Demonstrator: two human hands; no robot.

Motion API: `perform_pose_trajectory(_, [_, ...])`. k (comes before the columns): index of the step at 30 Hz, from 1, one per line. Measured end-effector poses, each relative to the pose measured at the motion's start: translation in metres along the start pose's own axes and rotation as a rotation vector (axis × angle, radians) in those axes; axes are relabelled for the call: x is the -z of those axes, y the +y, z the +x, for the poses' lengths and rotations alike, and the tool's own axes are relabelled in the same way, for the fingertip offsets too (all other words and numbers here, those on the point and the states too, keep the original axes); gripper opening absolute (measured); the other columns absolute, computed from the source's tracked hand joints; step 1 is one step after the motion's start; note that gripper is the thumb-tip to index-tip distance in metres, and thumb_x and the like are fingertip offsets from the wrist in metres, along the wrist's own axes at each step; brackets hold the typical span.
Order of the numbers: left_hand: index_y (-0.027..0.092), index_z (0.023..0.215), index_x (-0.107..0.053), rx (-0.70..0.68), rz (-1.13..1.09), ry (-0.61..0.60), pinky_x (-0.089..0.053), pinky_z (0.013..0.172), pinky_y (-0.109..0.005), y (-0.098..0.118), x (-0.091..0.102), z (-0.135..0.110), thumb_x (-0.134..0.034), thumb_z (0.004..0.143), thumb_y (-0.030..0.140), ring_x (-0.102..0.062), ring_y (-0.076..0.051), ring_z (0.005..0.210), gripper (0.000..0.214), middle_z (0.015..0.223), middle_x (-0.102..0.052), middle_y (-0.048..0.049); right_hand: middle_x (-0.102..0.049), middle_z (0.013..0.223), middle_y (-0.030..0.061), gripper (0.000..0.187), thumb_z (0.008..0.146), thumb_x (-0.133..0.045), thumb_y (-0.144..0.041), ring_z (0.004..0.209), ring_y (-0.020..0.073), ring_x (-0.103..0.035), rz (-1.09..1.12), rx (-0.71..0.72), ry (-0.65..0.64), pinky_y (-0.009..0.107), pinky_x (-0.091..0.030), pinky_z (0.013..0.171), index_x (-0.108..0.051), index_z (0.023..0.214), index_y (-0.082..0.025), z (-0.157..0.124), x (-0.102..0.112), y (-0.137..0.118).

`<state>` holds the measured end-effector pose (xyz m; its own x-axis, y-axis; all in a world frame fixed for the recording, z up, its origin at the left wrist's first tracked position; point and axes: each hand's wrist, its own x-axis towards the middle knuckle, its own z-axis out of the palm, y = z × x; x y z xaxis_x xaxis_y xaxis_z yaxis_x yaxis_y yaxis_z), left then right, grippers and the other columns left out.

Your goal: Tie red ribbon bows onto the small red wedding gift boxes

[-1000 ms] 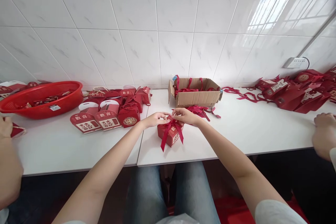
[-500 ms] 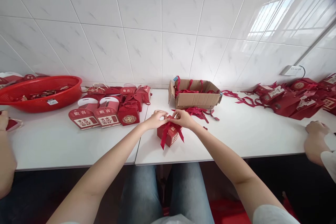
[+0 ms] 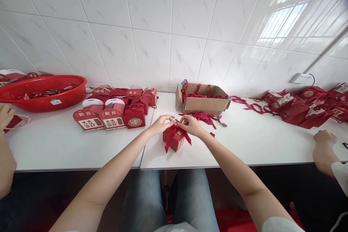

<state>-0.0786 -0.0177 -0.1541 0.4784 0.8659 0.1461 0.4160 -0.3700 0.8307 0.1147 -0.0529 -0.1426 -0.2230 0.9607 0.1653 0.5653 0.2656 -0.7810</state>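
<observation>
The left hand (image 3: pixel 162 123) and right hand (image 3: pixel 191 124) are meeting over a small red box (image 3: pixel 177 140), which is standing on the white surface (image 3: pixel 81 145) just in front of the person, near its front edge. A red ribbon (image 3: pixel 169 143) is crossing the top of the box, with its two tails hanging down the front and sides. The fingers of both hands are pinched together on the ribbon at the box top, the fingertips nearly touching one another. Whether a knot is already formed under them is hidden.

By the look of it, the step in hand is tying the ribbon on top of the box. Finishing it would call for an even pull on both ends, with the box standing square so that it is not tipping.

Behind the box, a cardboard carton (image 3: pixel 202 104) is holding more ribbons, and loose ones (image 3: pixel 207 116) are lying just before it. To the left, tied boxes (image 3: pixel 111 117) are standing in a cluster, and a red basket (image 3: pixel 43 94) is sitting beyond them. Flat red packs (image 3: pixel 304 108) are piling up at the far right. Another person's hand (image 3: pixel 5 116) is showing at the left edge, and one more (image 3: pixel 323 139) at the right edge, both well apart from the box.
</observation>
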Motion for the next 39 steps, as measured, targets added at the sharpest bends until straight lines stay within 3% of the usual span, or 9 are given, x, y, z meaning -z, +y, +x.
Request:
perform_pose_trajectory(5, [0.017,0.093,-0.069,0.033,-0.094,-0.052,-0.049,0.086,-0.032,-0.013,-0.002,0.004,-0.05,0.08,0.061,-0.061,-0.024,0.104,0.05,0.118,-0.064,-0.0097,-0.054,0.063,-0.0027,0.028,0.075,-0.062,-0.045,0.056,0.011,-0.05,0.206,-0.057,-0.09,0.022,-0.036,0.049,-0.054,0.079,-0.019,0.002,0.007,0.0])
perform_pose_trajectory(9, [0.018,0.093,-0.071,0.037,-0.104,-0.044,-0.048,0.086,-0.031,-0.017,-0.004,0.006,-0.053,0.079,0.06,-0.061,-0.024,0.102,0.049,0.113,-0.067,-0.009,-0.058,0.066,-0.0008,0.026,0.074,-0.064,-0.043,0.056,0.011,-0.053,0.251,-0.103,-0.121,0.022,-0.04,0.049,-0.055,0.08,-0.019,0.006,0.012,0.006])
perform_pose_trajectory(19, [0.019,0.062,-0.062,0.02,0.036,0.11,-0.044,0.08,-0.033,-0.016,-0.016,0.008,-0.056,0.074,0.059,-0.06,-0.022,0.085,0.043,0.083,-0.067,-0.0056,-0.054,0.062,-0.0022,0.03,0.07,-0.064,-0.044,0.056,0.0113,-0.048,0.035,-0.052,-0.007,0.023,-0.034,0.05,-0.05,0.065,-0.019,0.005,0.006,0.006])
perform_pose_trajectory(26, [0.023,0.063,-0.061,0.095,0.095,0.192,-0.043,0.072,-0.031,-0.01,-0.02,0.0,-0.05,0.076,0.056,-0.059,-0.023,0.085,0.037,0.061,-0.063,0.0015,-0.049,0.059,-0.0023,0.037,0.075,-0.06,-0.048,0.056,0.0122,-0.043,-0.119,-0.037,0.133,0.025,-0.028,0.051,-0.039,0.061,-0.021,0.001,-0.01,0.007])
perform_pose_trajectory(30, [0.026,0.067,-0.063,0.184,0.122,0.183,-0.043,0.072,-0.031,-0.004,-0.016,-0.004,-0.048,0.076,0.056,-0.058,-0.024,0.092,0.035,0.062,-0.066,0.0034,-0.049,0.058,-0.0023,0.041,0.076,-0.059,-0.054,0.054,0.012,-0.042,-0.157,-0.023,0.148,0.025,-0.027,0.05,-0.038,0.063,-0.021,-0.002,-0.014,0.009])
perform_pose_trajectory(39, [0.026,0.064,-0.06,0.13,0.111,0.168,-0.045,0.078,-0.034,-0.005,-0.016,-0.003,-0.05,0.074,0.055,-0.06,-0.025,0.093,0.032,0.068,-0.067,0.0034,-0.05,0.058,-0.0026,0.043,0.07,-0.067,-0.051,0.054,0.0122,-0.043,-0.209,-0.002,0.089,0.024,-0.027,0.049,-0.036,0.062,-0.022,-0.003,-0.012,0.009])
